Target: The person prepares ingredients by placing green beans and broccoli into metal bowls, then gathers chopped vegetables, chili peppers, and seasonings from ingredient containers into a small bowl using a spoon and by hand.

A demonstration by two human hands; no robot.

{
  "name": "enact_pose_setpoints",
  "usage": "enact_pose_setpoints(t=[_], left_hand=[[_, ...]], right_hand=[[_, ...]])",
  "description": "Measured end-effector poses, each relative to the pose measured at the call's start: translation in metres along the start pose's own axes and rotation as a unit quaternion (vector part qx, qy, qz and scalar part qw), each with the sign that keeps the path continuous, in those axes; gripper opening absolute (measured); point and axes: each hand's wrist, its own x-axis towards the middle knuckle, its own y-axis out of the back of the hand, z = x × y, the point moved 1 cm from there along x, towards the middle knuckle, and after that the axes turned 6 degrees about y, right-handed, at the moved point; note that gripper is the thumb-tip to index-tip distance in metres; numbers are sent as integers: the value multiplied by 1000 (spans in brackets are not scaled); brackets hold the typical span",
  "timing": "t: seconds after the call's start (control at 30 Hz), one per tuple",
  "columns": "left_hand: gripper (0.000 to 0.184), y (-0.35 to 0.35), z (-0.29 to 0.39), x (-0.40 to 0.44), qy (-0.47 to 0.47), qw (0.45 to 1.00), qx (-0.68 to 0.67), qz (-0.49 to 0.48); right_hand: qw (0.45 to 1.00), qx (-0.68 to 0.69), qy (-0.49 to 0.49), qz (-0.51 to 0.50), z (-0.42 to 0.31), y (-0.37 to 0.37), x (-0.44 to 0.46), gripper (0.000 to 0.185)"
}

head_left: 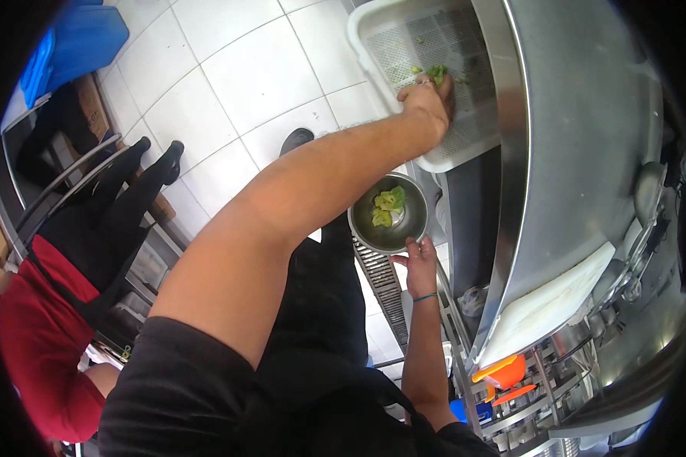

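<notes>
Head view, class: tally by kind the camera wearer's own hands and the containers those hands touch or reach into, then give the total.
Hands: 2 (left hand, right hand)
White basket: 1
Metal bowl: 1
Total: 4

The bowl (414, 216) is smooth metal; the crate (392, 47), matt plastic; the counter (587, 114), glossy metal.

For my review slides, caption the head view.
Left hand on greens in a white basket; right hand holding a metal bowl.
</notes>
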Motion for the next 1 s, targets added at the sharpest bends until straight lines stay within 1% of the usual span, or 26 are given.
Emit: enact_pose_setpoints(t=[0.07, 0.17, 0.27, 0.37, 0.43, 0.47, 0.57, 0.67, 0.77, 0.8, 0.83, 0.87, 0.93, 0.97, 1.0], left_hand=[[63, -16, 8, 28, -13, 1000, 7, 0], [53, -7, 11, 25, -6, 997, -77, 9], [44, 12, 8, 6, 25, 1000, 3, 14], [42, 2, 15, 9, 37, 997, -44, 42], [41, -8, 14, 19, 7, 995, -68, 69], [41, -12, 12, 25, -9, 993, -80, 83], [41, -20, 13, 51, 22, 975, -206, 76], [40, 11, -4, 33, -41, 984, -154, 74], [35, 3, 0, 41, -67, 952, -242, 172], [32, 20, -5, 23, -68, 947, -283, 138], [29, 53, -13, -16, -68, 938, -323, 103], [26, 71, -18, -54, -69, 927, -361, 68], [39, 66, -23, -109, -146, 897, -411, 72], [42, 51, -21, -131, -171, 880, -435, 87], [44, 30, -17, -147, -196, 861, -457, 103]], right_hand=[[1000, -3, 5, -3, 0, 0, 3, 21], [1000, -8, 11, 1, -5, -2, 1, 19], [1000, -7, 16, 7, -10, -7, 1, 16], [1000, -5, 16, 7, -11, -7, 2, 18], [1000, 0, 14, 3, -10, -5, 4, 22], [1000, -5, 20, 6, -10, -5, 4, 19], [999, -13, 26, 13, -12, -6, 5, 15], [1000, -2, 15, 17, -18, -10, 4, 16], [999, 29, 1, 21, -20, -14, 6, 18], [999, 41, -3, 21, -17, -14, 10, 19], [998, 53, -8, 21, -16, -14, 13, 20], [997, 72, -10, 25, -17, -17, 15, 19], [993, 113, -10, 35, -21, -25, 18, 19], [991, 128, -16, 20, -24, -26, 20, 18], [989, 144, -1, 17, -23, -28, 19, 20]])
